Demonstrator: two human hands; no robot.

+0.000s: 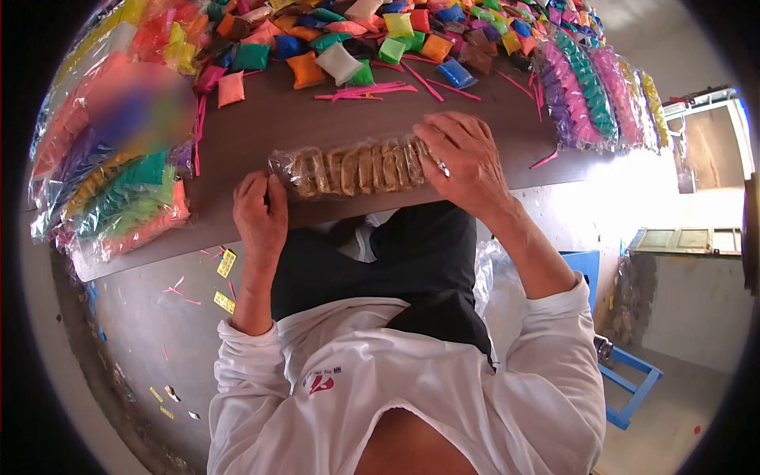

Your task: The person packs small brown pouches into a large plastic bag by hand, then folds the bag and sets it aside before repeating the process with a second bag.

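Observation:
A long clear plastic bag of brown packets [360, 170] lies across the near part of the brown table, its small packets lined up side by side. At its left end is my left hand [260, 212], fingers curled in and thumb against the plastic edge. My right hand [467, 162], with a ring on one finger, bends over the right end of the same bag and grips it. The fingertips of that hand partly cover the bag's end.
Loose colourful packets [340, 63] are heaped along the table's far side, with pink twist ties [368, 92] before them. Filled clear bags lie at left [131, 202] and right [586, 95]. A blue stool [633, 388] stands on the floor at right.

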